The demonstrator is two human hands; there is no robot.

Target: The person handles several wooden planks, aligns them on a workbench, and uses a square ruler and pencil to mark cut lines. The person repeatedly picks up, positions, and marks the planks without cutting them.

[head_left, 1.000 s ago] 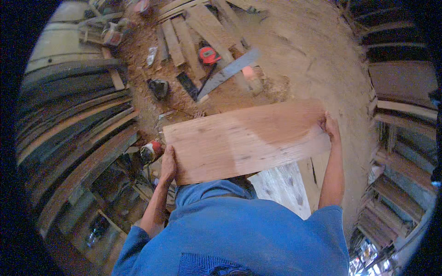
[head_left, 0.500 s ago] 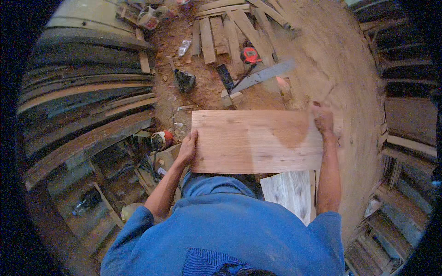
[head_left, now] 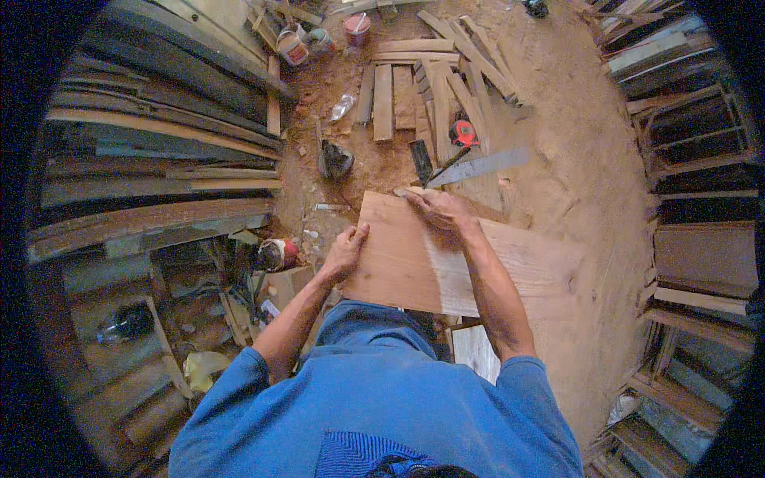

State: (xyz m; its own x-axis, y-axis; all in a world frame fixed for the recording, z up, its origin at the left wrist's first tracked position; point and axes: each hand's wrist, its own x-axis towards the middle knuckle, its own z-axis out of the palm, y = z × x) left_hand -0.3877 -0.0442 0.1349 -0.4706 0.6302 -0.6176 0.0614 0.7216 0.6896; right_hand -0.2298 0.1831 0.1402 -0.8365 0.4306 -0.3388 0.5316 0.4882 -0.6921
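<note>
A reddish-brown wooden board [head_left: 392, 267] lies in front of my body, its right part paler where light falls on it. My left hand [head_left: 346, 252] is closed on the board's left edge, with the thumb on the top face. Over the far edge, left of the middle, my right hand [head_left: 443, 212] is closed, fingers pointing left. A small pale piece shows at its fingertips, too small to name. Just beyond that hand lies a handsaw with a grey blade [head_left: 488, 165] and a dark handle [head_left: 421, 162]. A white-grey panel [head_left: 476, 351] stands below the board, partly hidden by my right arm.
A red tape measure [head_left: 463, 134] rests by several wood strips [head_left: 383, 103] on the dusty ground. Stacked planks [head_left: 159, 179] line the left side, wooden frames [head_left: 705, 247] the right. Buckets [head_left: 292, 48] stand at the far left. A red-and-white can [head_left: 277, 255] is near my left arm.
My right hand has moved left, from the board's right end to its far edge near the left. The board now tilts down to the right. The whole view has shifted somewhat.
</note>
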